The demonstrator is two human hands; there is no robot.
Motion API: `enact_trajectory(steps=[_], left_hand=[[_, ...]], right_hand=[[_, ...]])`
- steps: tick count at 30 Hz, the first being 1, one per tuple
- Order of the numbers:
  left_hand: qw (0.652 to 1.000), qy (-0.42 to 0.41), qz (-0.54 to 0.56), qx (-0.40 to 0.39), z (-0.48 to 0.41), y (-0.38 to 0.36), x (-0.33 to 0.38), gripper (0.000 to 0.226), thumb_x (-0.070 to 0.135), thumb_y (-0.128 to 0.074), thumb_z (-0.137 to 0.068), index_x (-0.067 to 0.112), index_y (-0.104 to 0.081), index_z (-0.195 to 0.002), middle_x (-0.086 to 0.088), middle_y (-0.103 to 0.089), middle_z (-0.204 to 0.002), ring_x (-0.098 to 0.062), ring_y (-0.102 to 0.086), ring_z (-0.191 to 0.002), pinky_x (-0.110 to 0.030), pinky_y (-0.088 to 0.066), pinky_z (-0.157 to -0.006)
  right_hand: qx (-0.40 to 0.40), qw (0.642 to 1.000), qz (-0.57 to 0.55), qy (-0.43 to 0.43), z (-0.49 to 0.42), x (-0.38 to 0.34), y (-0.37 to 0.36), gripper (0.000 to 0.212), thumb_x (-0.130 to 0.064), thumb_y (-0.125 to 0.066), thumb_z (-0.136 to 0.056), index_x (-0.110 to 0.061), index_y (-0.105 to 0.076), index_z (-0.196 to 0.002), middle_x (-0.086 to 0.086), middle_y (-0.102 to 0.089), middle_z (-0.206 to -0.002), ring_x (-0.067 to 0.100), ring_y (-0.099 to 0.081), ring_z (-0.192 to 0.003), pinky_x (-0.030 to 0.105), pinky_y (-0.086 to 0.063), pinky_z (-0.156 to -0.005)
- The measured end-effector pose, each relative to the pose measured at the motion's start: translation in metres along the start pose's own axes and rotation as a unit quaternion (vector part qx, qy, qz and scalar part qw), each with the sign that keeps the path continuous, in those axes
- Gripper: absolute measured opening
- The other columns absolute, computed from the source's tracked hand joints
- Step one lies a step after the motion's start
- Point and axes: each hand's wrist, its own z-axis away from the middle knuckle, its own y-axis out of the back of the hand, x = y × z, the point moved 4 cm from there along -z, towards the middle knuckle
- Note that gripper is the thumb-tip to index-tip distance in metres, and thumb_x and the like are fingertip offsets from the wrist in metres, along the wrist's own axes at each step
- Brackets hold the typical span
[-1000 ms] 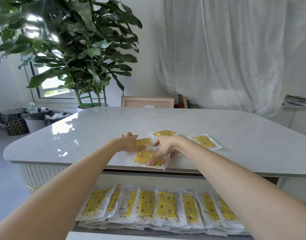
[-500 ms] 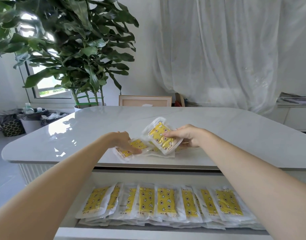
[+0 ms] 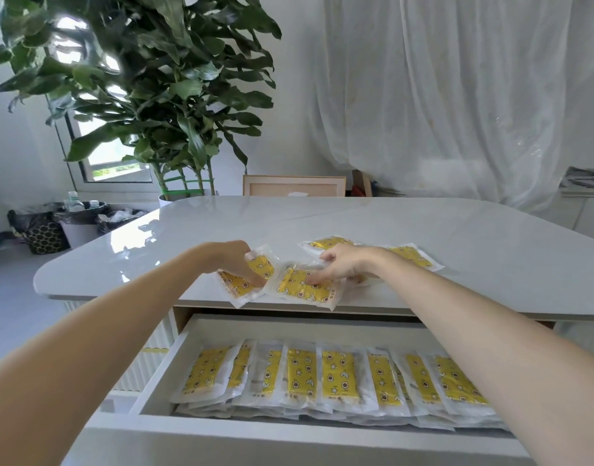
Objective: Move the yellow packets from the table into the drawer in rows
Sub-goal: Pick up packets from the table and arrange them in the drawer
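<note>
Yellow packets [image 3: 302,289] sit at the table [image 3: 356,223] edge above the open drawer [image 3: 161,373], I judge for a short transfer; my left hand [image 3: 233,260] pinches one, while my right hand [image 3: 344,264] touches another, and I cannot tell whether it grips.

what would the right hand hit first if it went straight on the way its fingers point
The right hand points left across the front packet it touches; next would probably be the tilted packet in the left hand.

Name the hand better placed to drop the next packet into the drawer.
Left, likely. The left hand grips a tilted packet overhanging the table edge above the open drawer; the right hand only rests fingers on a flatter packet.
</note>
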Motion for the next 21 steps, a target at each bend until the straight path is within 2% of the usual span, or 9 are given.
enact_trajectory(steps=[3,5,6,8,10,13,15,18,21], left_hand=[[1.0,-0.008,-0.006,-0.011,0.01,-0.003,-0.001,0.066,0.038,-0.071,-0.081,0.012,-0.042,-0.135,-0.001,-0.053,-0.111,-0.019,-0.056,-0.093,-0.021,-0.045,-0.069],[1.0,-0.017,-0.005,-0.018,0.018,-0.006,0.0,0.061,0.038,-0.069,-0.083,0.011,-0.045,-0.132,0.0,-0.055,-0.107,-0.018,-0.055,-0.092,-0.018,-0.044,-0.063],[1.0,-0.022,-0.005,-0.021,0.021,-0.007,0.001,0.058,0.039,-0.07,-0.083,0.011,-0.047,-0.129,0.002,-0.056,-0.102,-0.018,-0.056,-0.09,-0.016,-0.043,-0.062],[0.999,-0.032,-0.007,-0.022,0.029,-0.011,0.002,0.051,0.038,-0.069,-0.083,0.011,-0.049,-0.12,0.003,-0.056,-0.097,-0.017,-0.057,-0.088,-0.016,-0.044,-0.062],[0.999,-0.045,-0.016,-0.019,0.039,-0.014,0.001,0.046,0.036,-0.068,-0.085,0.014,-0.045,-0.118,0.002,-0.055,-0.102,-0.017,-0.057,-0.09,-0.019,-0.048,-0.068],[0.995,-0.074,-0.047,-0.039,0.055,-0.015,-0.002,0.044,0.038,-0.068,-0.084,0.017,-0.044,-0.114,0.001,-0.056,-0.107,-0.016,-0.057,-0.093,-0.027,-0.051,-0.084],[0.989,-0.087,-0.087,-0.076,0.068,-0.01,-0.002,0.039,0.042,-0.064,-0.086,0.018,-0.045,-0.109,0.004,-0.057,-0.102,-0.016,-0.058,-0.094,-0.025,-0.049,-0.083],[0.977,-0.08,-0.023,-0.197,0.083,-0.009,-0.006,0.025,0.033,-0.06,-0.091,0.015,-0.055,-0.108,0.003,-0.064,-0.101,-0.013,-0.065,-0.091,-0.019,-0.054,-0.078],[0.935,-0.032,0.031,-0.353,0.094,-0.026,-0.018,0.019,0.021,-0.054,-0.096,0.013,-0.058,-0.112,0.0,-0.068,-0.106,-0.011,-0.069,-0.089,-0.024,-0.057,-0.08]], right_hand=[[-0.003,1.0,-0.013,-0.015,-0.002,0.001,0.001,0.055,-0.058,-0.07,-0.074,-0.022,-0.055,-0.113,-0.002,-0.053,-0.119,0.017,-0.054,-0.099,0.026,-0.045,-0.071],[-0.005,0.998,-0.06,-0.033,-0.002,0.005,0.0,0.062,-0.051,-0.075,-0.074,-0.022,-0.053,-0.125,0.001,-0.052,-0.125,0.017,-0.052,-0.096,0.024,-0.039,-0.06],[-0.004,0.996,-0.08,-0.044,-0.001,0.007,0.0,0.075,-0.048,-0.076,-0.074,-0.02,-0.046,-0.137,0.002,-0.049,-0.134,0.018,-0.052,-0.102,0.024,-0.037,-0.058],[0.002,0.994,-0.099,-0.048,0.0,0.009,-0.001,0.08,-0.045,-0.076,-0.075,-0.018,-0.041,-0.142,0.004,-0.049,-0.139,0.021,-0.053,-0.11,0.024,-0.036,-0.056],[0.006,0.994,-0.106,-0.039,0.002,0.008,-0.002,0.075,-0.044,-0.076,-0.076,-0.016,-0.046,-0.138,0.005,-0.057,-0.13,0.021,-0.057,-0.11,0.025,-0.041,-0.059],[-0.02,0.988,-0.15,-0.014,0.009,0.008,-0.005,0.077,-0.038,-0.079,-0.075,-0.012,-0.046,-0.139,0.004,-0.058,-0.13,0.02,-0.059,-0.114,0.031,-0.051,-0.087],[-0.062,0.982,-0.181,0.006,0.02,0.005,-0.009,0.072,-0.034,-0.079,-0.075,-0.011,-0.048,-0.136,0.005,-0.061,-0.128,0.02,-0.061,-0.113,0.036,-0.05,-0.097],[-0.134,0.97,-0.202,0.03,0.041,-0.002,-0.012,0.056,-0.029,-0.073,-0.082,-0.006,-0.053,-0.128,0.009,-0.067,-0.122,0.021,-0.065,-0.11,0.038,-0.049,-0.101],[-0.233,0.955,-0.18,0.034,0.059,-0.005,-0.023,0.047,-0.025,-0.069,-0.085,-0.005,-0.055,-0.126,0.01,-0.065,-0.124,0.02,-0.064,-0.106,0.033,-0.05,-0.095]])
